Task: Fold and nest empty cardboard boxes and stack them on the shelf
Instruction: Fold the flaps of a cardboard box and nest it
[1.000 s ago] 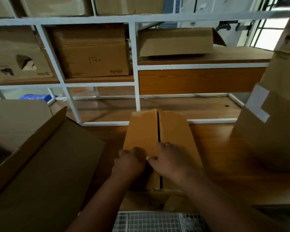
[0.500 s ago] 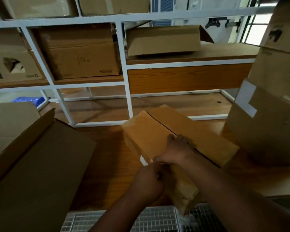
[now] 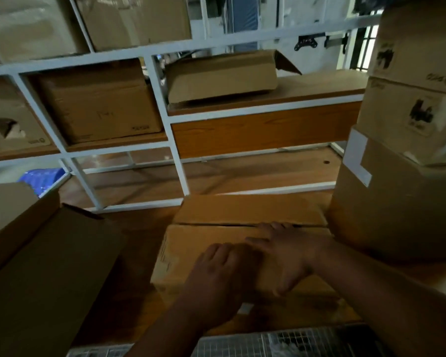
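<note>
Cardboard fills my view: the box point(image 3: 242, 243) lies closed on the table point(image 3: 139, 228), flaps meeting in a seam, just left of the tall stack point(image 3: 397, 202). My left hand point(image 3: 216, 274) rests flat on its near flap; my right hand point(image 3: 289, 253) hooks over that flap's edge at the seam, thumb down the front. I judge it not yet flattened (shelving remains). Behind the box, the shelf point(image 3: 268, 99) already holds others. Print on the box's left edge is unreadable.
</note>
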The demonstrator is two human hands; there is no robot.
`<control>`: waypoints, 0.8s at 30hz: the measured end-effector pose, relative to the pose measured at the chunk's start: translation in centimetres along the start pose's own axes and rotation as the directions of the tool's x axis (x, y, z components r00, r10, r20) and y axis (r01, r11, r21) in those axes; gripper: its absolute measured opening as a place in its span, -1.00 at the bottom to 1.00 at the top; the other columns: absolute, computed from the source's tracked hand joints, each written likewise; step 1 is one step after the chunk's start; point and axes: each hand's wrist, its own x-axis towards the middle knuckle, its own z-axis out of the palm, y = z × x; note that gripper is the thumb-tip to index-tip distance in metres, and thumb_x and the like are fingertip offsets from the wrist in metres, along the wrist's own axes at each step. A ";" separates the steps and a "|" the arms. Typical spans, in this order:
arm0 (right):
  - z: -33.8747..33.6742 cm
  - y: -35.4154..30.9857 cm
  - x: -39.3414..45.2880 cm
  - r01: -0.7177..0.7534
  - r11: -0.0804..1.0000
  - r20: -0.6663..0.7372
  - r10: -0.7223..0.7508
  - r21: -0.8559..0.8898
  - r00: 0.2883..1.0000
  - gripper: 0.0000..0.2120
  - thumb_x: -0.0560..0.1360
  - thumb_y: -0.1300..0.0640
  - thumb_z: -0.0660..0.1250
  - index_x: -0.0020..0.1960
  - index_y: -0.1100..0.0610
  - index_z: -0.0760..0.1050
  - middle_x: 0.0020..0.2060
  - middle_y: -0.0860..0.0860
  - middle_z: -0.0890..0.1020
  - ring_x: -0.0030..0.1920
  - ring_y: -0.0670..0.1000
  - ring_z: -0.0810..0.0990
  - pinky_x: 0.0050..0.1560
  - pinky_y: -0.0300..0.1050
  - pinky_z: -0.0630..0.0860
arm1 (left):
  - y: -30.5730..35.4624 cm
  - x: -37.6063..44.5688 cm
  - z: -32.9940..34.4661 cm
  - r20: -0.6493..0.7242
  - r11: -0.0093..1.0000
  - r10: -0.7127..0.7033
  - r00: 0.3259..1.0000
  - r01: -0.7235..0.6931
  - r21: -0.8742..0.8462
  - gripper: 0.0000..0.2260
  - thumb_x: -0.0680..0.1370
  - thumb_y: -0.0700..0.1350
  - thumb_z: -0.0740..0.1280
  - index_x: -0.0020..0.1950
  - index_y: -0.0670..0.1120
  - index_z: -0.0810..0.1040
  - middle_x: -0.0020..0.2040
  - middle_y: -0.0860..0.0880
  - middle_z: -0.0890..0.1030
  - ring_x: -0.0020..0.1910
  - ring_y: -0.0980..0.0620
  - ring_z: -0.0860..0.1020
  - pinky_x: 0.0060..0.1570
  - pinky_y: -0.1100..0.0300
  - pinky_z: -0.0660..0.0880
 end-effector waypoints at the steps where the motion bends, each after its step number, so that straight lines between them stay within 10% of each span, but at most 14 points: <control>1: -0.3 0.4 -0.1 0.012 1.000 -0.041 -0.013 -0.029 0.999 0.34 0.24 -0.54 0.51 0.69 -0.31 -0.31 0.74 0.16 -0.17 0.71 0.30 -0.11 0.67 0.31 -0.03 | -0.3 0.6 -0.4 0.022 0.999 -0.035 0.999 0.034 0.028 -0.42 0.57 0.22 0.32 0.59 0.16 0.35 0.47 0.08 0.42 0.41 -0.02 0.39 0.34 0.03 0.43; 10: -1.5 -0.6 -3.2 -0.105 0.975 -0.468 0.002 -0.194 0.884 0.36 0.34 -0.42 0.55 0.74 -0.11 -0.34 0.68 0.24 0.11 0.64 0.33 0.14 0.60 0.44 0.03 | 1.2 3.4 -4.7 -0.030 0.952 -0.188 0.982 0.190 0.240 -0.13 0.52 0.35 0.34 0.73 0.10 0.08 0.72 -0.08 0.14 0.71 -0.17 0.05 0.64 -0.32 0.12; 15: -4.2 -3.8 -9.1 -0.009 0.985 -0.505 0.097 0.174 0.858 -0.26 0.61 -0.51 0.12 0.65 -0.13 0.23 0.46 -0.08 0.48 0.42 0.00 0.48 0.40 0.06 0.47 | 3.1 2.7 -9.1 -0.287 0.989 -0.021 0.958 0.062 0.134 -0.65 0.70 0.27 0.21 -0.12 0.13 0.59 -0.18 0.16 0.57 -0.18 0.23 0.49 -0.14 0.23 0.41; 18: -5.1 -4.5 -11.3 0.035 0.953 -0.331 0.070 0.302 0.941 -0.55 0.75 -0.32 0.04 0.02 -0.09 0.57 -0.09 -0.05 0.62 -0.10 -0.06 0.60 -0.05 -0.01 0.56 | 3.8 2.5 -11.0 0.079 0.982 -0.175 0.981 0.180 -0.064 -0.58 0.72 0.22 0.22 -0.23 0.05 0.57 -0.32 0.06 0.57 -0.32 0.12 0.55 -0.29 0.21 0.46; 21: -2.2 -4.2 -9.6 -0.031 0.987 -0.068 0.042 0.156 0.997 -0.68 0.76 -0.15 0.18 0.33 -0.01 0.57 0.23 0.02 0.59 0.21 0.12 0.58 0.18 0.06 0.55 | 3.8 2.1 -9.5 0.501 0.960 -0.275 0.821 0.264 0.096 -0.81 0.70 0.13 0.31 0.15 0.07 0.63 0.11 0.02 0.65 0.04 0.08 0.62 0.10 0.02 0.61; 24: 1.6 -4.3 -5.9 -0.080 0.987 -0.068 0.090 0.139 0.994 -0.47 0.69 -0.15 0.32 0.59 0.00 0.38 0.47 0.04 0.45 0.46 0.19 0.42 0.37 0.12 0.46 | 2.7 1.6 -5.5 0.544 0.959 -0.283 0.790 0.212 0.190 -0.61 0.63 0.06 0.43 0.43 0.02 0.49 0.33 -0.03 0.55 0.27 -0.04 0.54 0.24 -0.03 0.57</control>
